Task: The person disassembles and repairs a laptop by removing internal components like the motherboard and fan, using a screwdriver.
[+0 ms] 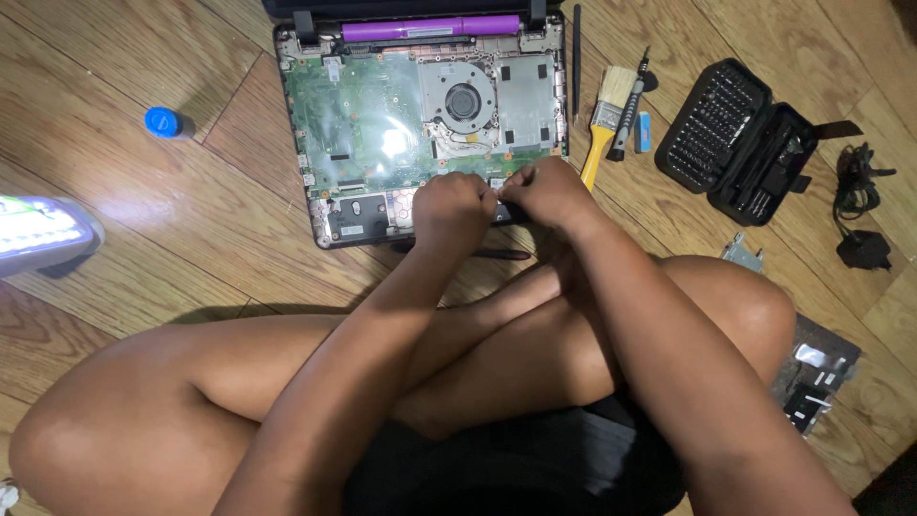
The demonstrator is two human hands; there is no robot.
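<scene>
An opened laptop base [382, 124] lies on the wooden floor, its green board, round fan [462, 99] and purple battery cells [430, 27] exposed. My left hand [453, 208] and my right hand [549, 191] meet over the laptop's near edge, fingers curled together on a small dark part [508, 212] at that edge. What exactly each hand grips is hidden by the fingers. My crossed bare legs fill the foreground.
Right of the laptop lie a yellow-handled brush [606, 119], a screwdriver [629, 113], a black spudger [576, 53], an open black bit case [737, 141], a black charger [862, 215] and metal brackets [812, 382]. A blue-capped bottle [164, 122] and a lit lamp [43, 231] sit left.
</scene>
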